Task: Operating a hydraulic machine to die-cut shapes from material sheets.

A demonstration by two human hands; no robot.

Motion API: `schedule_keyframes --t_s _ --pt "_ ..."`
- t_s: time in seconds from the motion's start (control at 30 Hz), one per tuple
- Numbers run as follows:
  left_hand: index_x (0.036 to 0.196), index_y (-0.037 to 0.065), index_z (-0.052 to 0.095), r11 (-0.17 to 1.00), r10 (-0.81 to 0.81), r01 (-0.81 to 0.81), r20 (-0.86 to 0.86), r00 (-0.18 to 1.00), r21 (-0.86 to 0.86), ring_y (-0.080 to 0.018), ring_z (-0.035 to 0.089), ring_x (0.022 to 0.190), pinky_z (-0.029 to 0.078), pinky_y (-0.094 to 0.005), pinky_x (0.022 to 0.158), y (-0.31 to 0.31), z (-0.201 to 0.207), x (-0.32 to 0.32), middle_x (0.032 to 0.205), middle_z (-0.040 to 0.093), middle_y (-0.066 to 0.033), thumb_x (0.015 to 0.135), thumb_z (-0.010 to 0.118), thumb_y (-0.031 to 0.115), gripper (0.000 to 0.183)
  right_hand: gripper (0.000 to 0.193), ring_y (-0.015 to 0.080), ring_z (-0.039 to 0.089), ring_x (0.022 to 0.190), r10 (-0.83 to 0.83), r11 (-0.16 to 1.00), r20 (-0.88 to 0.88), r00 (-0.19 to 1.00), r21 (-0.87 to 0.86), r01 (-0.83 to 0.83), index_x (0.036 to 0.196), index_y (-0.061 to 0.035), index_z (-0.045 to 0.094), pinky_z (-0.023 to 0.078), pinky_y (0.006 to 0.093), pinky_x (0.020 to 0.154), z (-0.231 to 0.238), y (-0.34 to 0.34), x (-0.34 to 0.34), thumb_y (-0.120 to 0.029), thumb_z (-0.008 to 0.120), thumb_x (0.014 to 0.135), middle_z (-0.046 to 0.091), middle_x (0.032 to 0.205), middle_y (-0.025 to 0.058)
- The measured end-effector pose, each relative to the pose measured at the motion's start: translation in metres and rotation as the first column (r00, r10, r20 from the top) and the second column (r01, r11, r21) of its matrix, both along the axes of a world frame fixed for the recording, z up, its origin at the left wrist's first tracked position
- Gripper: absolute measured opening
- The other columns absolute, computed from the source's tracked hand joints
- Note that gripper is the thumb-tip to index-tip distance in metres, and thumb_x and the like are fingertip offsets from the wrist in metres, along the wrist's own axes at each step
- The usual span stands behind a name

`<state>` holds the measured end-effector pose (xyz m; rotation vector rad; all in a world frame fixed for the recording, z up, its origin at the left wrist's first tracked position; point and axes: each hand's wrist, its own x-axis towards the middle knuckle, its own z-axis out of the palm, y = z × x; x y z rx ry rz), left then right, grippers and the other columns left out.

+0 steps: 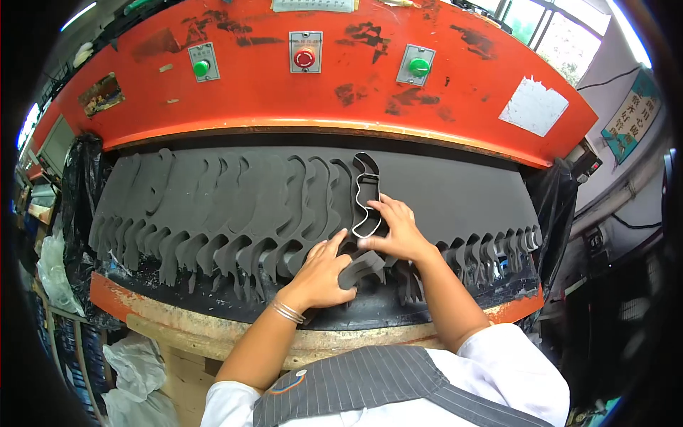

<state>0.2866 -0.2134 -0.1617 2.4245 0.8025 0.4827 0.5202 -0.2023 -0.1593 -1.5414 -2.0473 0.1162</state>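
Observation:
A dark foam sheet [455,188] lies across the machine bed, with curved outlines cut into its left half. On it rests a wavy, steel-rimmed cutting die [368,191], long side pointing away from me. My right hand [400,231] grips the die's near end, thumb at the bottom and fingers along its right side. My left hand [321,274] is at the sheet's scalloped front edge, its index finger stretched toward the die. A curved grey foam piece [363,270] sits between that hand's thumb and other fingers, which are closed on it.
A red machine beam [249,92] spans the back, carrying two green buttons [419,67] and a red one [304,58]. Foam offcut strips [206,252] hang along the front. A worn wooden edge [235,341] runs nearest me. Black plastic bags [551,203] flank the bed.

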Motion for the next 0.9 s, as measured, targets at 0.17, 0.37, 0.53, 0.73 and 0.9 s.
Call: schedule_keyframes --t_s 0.17,0.37,0.53,0.73,0.9 --pt "0.098 0.004 0.061 0.999 -0.034 0.032 0.056 0.998 0.041 -0.0408 0.030 0.135 0.020 -0.0486 0.112 0.010 0.001 0.008 0.147 0.029 -0.0283 0.062 0.076 0.028 0.046 0.086 0.0394 0.031 0.137 0.010 0.998 0.046 0.999 -0.066 -0.007 0.125 -0.0042 0.047 0.021 0.0521 0.112 -0.002 0.015 0.000 -0.051 0.081 0.061 0.036 0.141 0.0307" --pt "0.095 0.006 0.061 1.000 -0.003 0.001 0.054 0.999 0.031 -0.0385 0.029 0.137 0.019 -0.0492 0.113 0.018 0.005 0.015 0.148 0.028 -0.0279 0.063 0.074 0.029 0.042 0.081 0.0401 0.034 0.135 0.011 1.000 0.031 0.999 -0.026 -0.011 0.120 -0.0018 0.048 0.023 0.0518 0.112 -0.001 0.031 0.000 -0.046 0.081 0.061 0.037 0.140 0.0321" --pt "0.097 0.003 0.061 1.000 0.009 -0.009 0.025 1.000 0.010 -0.0390 0.027 0.138 0.017 -0.0487 0.114 0.026 0.014 0.021 0.149 0.027 -0.0279 0.065 0.073 0.031 0.044 0.087 0.0393 0.031 0.137 -0.019 1.000 0.057 0.998 -0.018 0.020 0.127 -0.0026 0.044 0.023 0.0520 0.112 0.005 0.034 0.006 -0.048 0.081 0.062 0.035 0.141 0.0321" --pt "0.089 0.003 0.062 0.773 0.630 -0.345 0.709 0.319 -0.532 -0.0154 0.063 0.078 0.050 -0.0322 0.075 0.108 0.083 -0.047 0.084 0.065 -0.0065 0.081 0.070 0.010 0.014 0.094 0.0355 0.046 0.125 -0.019 0.996 -0.352 0.936 0.075 0.048 0.139 -0.0037 0.037 0.037 0.0451 0.103 0.052 0.054 0.039 -0.039 0.084 0.067 0.045 0.134 0.0223" --pt "0.098 0.002 0.055 0.427 0.495 -0.890 0.865 0.081 -0.162 -0.0137 0.058 0.078 0.047 -0.0312 0.074 0.181 0.152 -0.118 0.087 0.062 -0.0045 0.082 0.068 0.013 0.023 0.040 0.0150 0.053 0.074 0.117 0.858 -0.552 0.825 0.475 0.196 0.111 -0.0029 0.050 0.048 0.0297 0.066 0.145 0.078 0.042 -0.012 0.074 0.081 0.052 0.086 0.0063"
